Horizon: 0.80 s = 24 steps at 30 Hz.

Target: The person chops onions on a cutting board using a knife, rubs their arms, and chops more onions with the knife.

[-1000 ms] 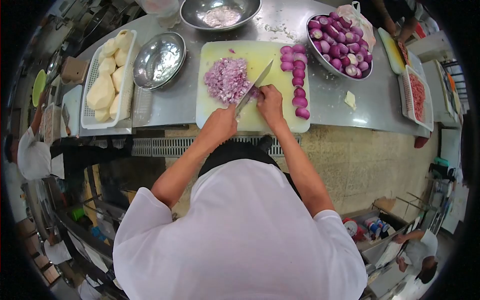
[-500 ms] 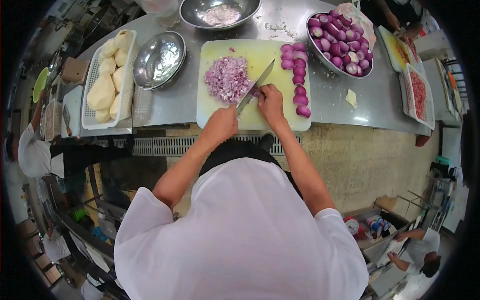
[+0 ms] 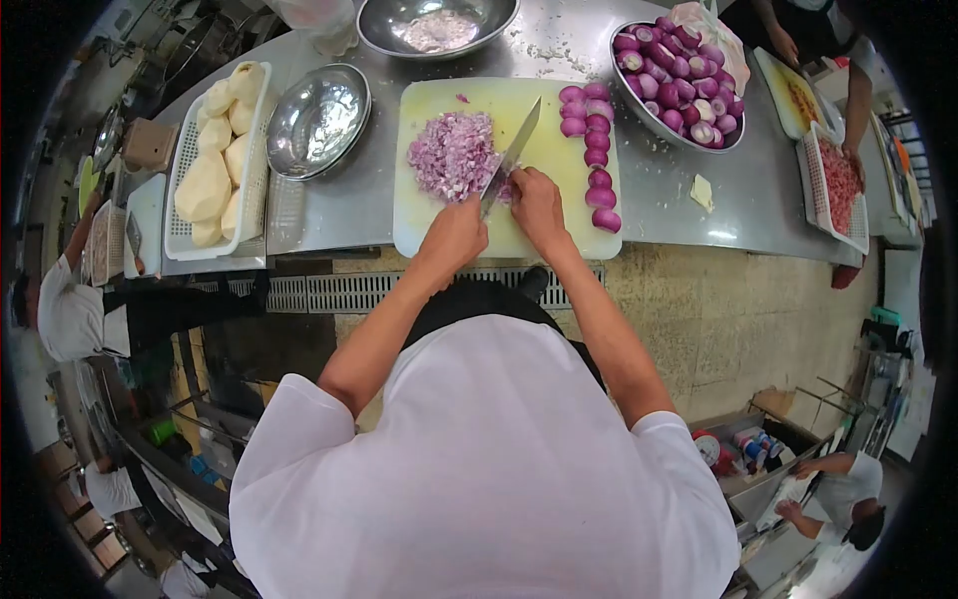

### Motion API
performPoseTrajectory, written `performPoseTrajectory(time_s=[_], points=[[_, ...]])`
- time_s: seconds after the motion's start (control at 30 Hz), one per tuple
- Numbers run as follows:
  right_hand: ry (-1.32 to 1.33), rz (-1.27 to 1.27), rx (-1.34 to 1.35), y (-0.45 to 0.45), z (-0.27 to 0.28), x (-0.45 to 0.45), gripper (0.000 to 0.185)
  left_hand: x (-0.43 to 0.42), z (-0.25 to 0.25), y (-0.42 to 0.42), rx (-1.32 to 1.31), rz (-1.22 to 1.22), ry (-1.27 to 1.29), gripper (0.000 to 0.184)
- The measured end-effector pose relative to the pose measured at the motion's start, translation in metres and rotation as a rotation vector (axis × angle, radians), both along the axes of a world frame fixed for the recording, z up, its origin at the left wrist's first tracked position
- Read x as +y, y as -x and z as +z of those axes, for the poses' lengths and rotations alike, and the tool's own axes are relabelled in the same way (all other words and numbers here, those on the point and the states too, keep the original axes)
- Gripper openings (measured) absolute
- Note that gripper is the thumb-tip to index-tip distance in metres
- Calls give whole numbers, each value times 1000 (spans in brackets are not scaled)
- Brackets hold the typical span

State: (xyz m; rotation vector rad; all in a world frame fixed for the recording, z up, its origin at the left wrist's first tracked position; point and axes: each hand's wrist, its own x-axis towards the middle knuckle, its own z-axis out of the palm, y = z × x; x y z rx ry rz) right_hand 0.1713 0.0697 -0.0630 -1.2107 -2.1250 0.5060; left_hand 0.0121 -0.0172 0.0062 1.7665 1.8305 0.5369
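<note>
A yellow-white cutting board (image 3: 429,225) lies on the steel table in front of me. My left hand (image 3: 454,236) is closed on the handle of a knife (image 3: 521,138), whose blade points up and to the right. Beside the blade, my right hand (image 3: 537,208) has its fingers pressed together on chopped onion; its fingertips are partly hidden. A heap of chopped purple onion (image 3: 451,156) lies left of the blade. Along the board's right side runs a column of peeled onion halves (image 3: 598,140).
A bowl of purple onions (image 3: 683,88) stands right of the board. To the left are a metal bowl (image 3: 317,120) and a white basket (image 3: 261,180) of peeled roots. Behind stands another bowl (image 3: 374,38). Co-workers are at both sides, one reaching to a meat basket (image 3: 810,200).
My left hand and the knife have shifted slightly right, and the blade stands steeper. At the far right, a co-worker's hand has moved to the meat basket.
</note>
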Motion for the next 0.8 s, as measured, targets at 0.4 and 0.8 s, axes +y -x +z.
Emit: performPoseTrajectory(time_s=[0.4,0.8], points=[[65,1,1,-7,4,1,14,20,3,-16,-46,49,67,18],[88,-2,15,-14,-1,-3,11,31,-25,-28,-41,39,-67,16]])
